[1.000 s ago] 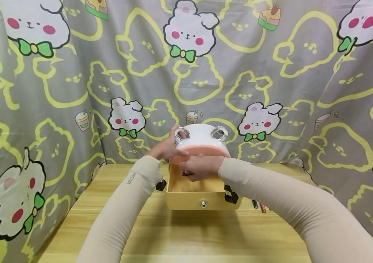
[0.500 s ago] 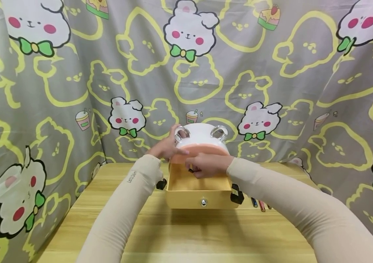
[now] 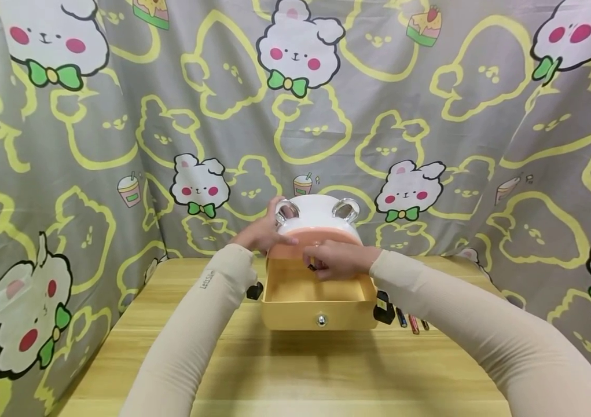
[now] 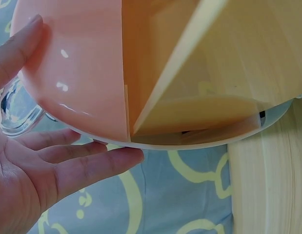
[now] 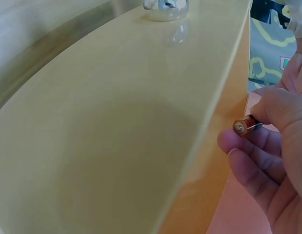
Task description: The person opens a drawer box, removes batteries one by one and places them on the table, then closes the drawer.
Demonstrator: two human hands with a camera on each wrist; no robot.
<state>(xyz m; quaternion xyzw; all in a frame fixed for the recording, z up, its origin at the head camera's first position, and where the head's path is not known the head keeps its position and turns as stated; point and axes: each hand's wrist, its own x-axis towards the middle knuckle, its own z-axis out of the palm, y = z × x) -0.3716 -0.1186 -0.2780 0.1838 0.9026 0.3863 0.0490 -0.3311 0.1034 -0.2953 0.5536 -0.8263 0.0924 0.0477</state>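
Note:
A round-topped drawer box stands on the table, with a white shell (image 3: 313, 211), silver ring-shaped ears and a pink upper front (image 4: 87, 58). Its yellow drawer (image 3: 295, 315) is pulled out towards me, with a silver knob on the front. My left hand (image 3: 263, 231) holds the box's left side, the thumb on the pink face and the fingers along the white edge. Over the drawer, my right hand (image 3: 339, 259) pinches a small battery (image 5: 242, 126) between thumb and fingers. The battery's copper-coloured end shows in the right wrist view; the rest is hidden by the hand.
Several slim coloured cylinders (image 3: 414, 324), among them a blue and a red one, lie on the wooden table (image 3: 295, 376) right of the drawer. A patterned grey curtain (image 3: 316, 127) hangs behind and on both sides.
My right hand has shifted to the right over the drawer, still pinching the battery. The left hand and the box have stayed in place.

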